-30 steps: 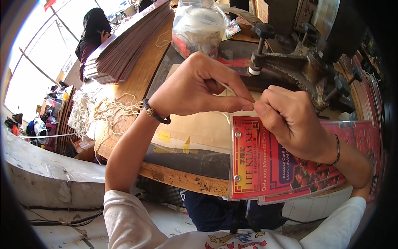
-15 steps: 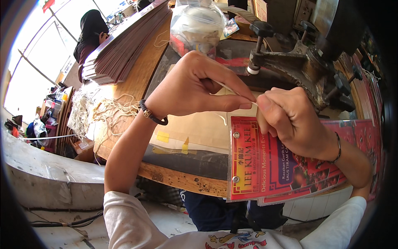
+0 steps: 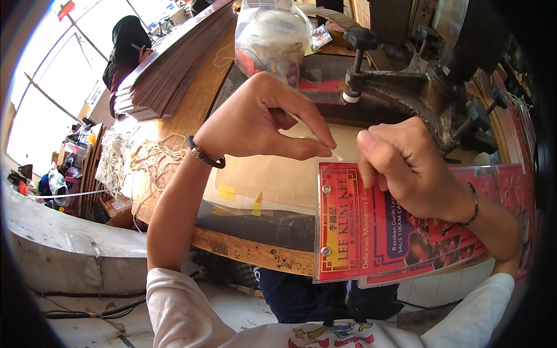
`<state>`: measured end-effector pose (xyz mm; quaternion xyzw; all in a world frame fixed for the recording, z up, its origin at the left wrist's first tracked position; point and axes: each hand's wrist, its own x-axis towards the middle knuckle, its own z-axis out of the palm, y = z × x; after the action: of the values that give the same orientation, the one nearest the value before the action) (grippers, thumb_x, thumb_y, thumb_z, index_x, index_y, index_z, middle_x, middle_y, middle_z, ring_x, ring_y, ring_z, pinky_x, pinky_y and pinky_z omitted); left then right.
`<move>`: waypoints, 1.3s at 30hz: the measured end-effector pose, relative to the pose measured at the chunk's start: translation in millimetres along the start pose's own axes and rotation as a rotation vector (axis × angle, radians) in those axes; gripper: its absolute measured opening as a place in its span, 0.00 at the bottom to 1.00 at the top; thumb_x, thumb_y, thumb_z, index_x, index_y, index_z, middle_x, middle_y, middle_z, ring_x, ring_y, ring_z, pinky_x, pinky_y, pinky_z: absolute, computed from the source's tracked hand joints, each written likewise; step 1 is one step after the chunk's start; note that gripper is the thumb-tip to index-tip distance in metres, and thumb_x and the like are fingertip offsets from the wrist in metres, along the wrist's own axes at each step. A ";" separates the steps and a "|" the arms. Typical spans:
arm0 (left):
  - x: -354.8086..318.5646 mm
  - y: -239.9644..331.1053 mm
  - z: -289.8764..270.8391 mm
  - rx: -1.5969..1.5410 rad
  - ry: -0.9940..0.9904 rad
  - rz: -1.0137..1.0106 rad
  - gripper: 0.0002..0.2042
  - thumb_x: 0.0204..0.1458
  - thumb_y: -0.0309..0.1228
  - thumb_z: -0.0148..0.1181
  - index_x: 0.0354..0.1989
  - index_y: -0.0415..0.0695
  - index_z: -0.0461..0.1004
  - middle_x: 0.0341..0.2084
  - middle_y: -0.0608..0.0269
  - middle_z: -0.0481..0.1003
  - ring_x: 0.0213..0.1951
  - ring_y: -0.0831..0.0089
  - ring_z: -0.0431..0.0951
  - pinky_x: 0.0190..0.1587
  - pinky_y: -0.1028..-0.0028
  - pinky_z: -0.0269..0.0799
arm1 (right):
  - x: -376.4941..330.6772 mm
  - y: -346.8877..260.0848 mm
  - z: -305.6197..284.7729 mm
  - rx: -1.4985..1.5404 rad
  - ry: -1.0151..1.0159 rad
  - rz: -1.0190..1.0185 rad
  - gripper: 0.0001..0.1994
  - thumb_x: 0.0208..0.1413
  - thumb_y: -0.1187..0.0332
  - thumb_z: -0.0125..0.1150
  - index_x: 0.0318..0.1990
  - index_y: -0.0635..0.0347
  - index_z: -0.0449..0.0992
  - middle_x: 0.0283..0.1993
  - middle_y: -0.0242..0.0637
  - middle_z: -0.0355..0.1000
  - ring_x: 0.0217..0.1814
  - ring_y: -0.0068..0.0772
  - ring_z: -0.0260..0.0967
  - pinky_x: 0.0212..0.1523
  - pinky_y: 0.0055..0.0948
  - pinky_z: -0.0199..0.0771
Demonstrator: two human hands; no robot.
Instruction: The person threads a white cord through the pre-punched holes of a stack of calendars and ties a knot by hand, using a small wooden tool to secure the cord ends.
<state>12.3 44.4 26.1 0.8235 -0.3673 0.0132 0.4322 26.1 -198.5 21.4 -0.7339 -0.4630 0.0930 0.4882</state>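
Observation:
My left hand is held over the table with thumb and forefinger pinched on a thin white cord. A short, slightly frayed end of it sticks out past the fingertips. Close by on the right, my right hand is closed, thumb against the curled forefinger, with a small gap between it and the cord end. What its fingers hold, if anything, is hidden. Beneath the right hand and forearm lie several overlapping red laminated sheets, the top one with two metal eyelets along its left edge, overhanging the front of the table.
Brown paper with yellow tape covers the table's middle. Loose white cords lie at the left, before a tall stack of boards. A filled plastic bag and a metal clamp-like machine stand behind. A person is far left.
My hands have drawn slightly apart, the left moving a little to the left. The cord, which had reached the right fingertips, now ends just beyond the left ones.

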 end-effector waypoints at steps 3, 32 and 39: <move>-1.8 3.4 -3.6 0.017 -0.009 0.031 0.07 0.37 0.23 0.74 0.27 0.46 0.84 0.16 0.73 0.76 0.14 0.89 0.59 0.16 0.81 0.44 | 1.1 1.5 1.1 0.021 0.019 -0.014 0.22 0.64 0.66 0.44 0.16 0.66 0.69 0.11 0.38 0.60 0.13 0.27 0.54 0.20 0.31 0.59; -0.9 5.2 4.6 0.167 0.106 0.203 0.05 0.41 0.22 0.70 0.26 0.45 0.83 0.19 0.68 0.76 0.23 0.77 0.75 0.28 0.78 0.68 | 10.5 15.7 -1.3 0.287 -0.071 0.190 0.18 0.59 0.60 0.62 0.49 0.65 0.75 0.42 0.35 0.77 0.40 0.17 0.71 0.43 0.21 0.71; 1.4 1.1 10.1 0.191 0.198 0.235 0.05 0.36 0.27 0.75 0.21 0.50 0.84 0.11 0.74 0.65 0.14 0.83 0.62 0.17 0.77 0.49 | 10.8 9.3 -5.6 0.378 -0.100 0.265 0.16 0.57 0.64 0.65 0.47 0.66 0.77 0.43 0.37 0.77 0.41 0.19 0.73 0.44 0.20 0.73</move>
<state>9.7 35.9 21.0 0.8069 -0.4138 0.1795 0.3815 40.8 -194.6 20.2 -0.6784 -0.3606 0.2775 0.5769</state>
